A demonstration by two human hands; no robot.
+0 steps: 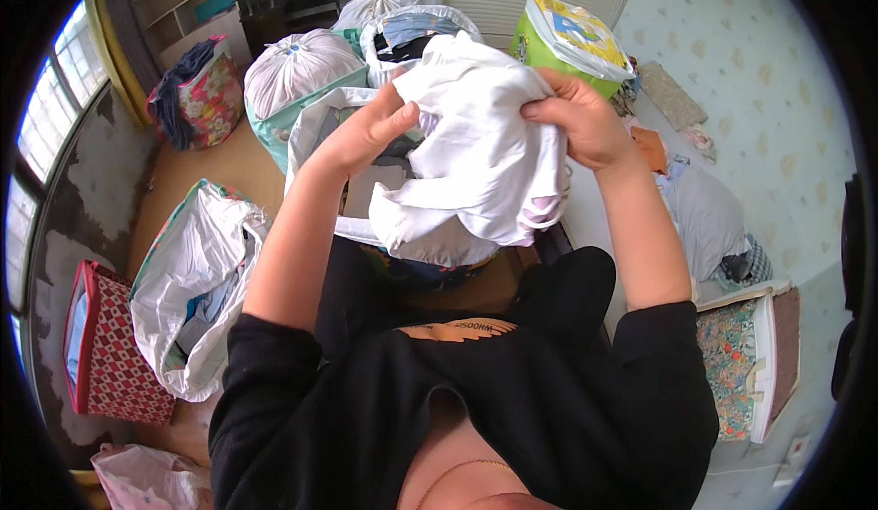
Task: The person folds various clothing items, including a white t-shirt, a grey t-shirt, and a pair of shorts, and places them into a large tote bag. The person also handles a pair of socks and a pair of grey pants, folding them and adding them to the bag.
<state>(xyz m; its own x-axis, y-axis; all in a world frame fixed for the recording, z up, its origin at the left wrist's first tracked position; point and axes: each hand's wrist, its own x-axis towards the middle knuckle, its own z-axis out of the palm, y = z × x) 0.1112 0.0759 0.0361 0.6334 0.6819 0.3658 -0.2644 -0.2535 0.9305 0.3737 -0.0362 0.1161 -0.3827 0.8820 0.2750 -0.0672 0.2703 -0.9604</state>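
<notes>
A white cloth garment (473, 132) with lilac parts and white straps at its lower right hangs bunched between my hands. My left hand (374, 129) is at its upper left side, the thumb raised and the fingers hidden behind the cloth. With thumb and fingers, my right hand (583, 115) pinches the garment's upper right edge. Beneath and behind it stands an open storage bag with a white lining (302, 139), holding dark and grey cloth. The garment hides much of that bag.
On the left stand an open white-lined bag (199, 256), a red checked bag (123, 345) and a floral bag (212, 102). Tied and open bags (302, 74) are ahead. A green bag (569, 50) is at the upper right, with clothes (706, 215) piled along the wall.
</notes>
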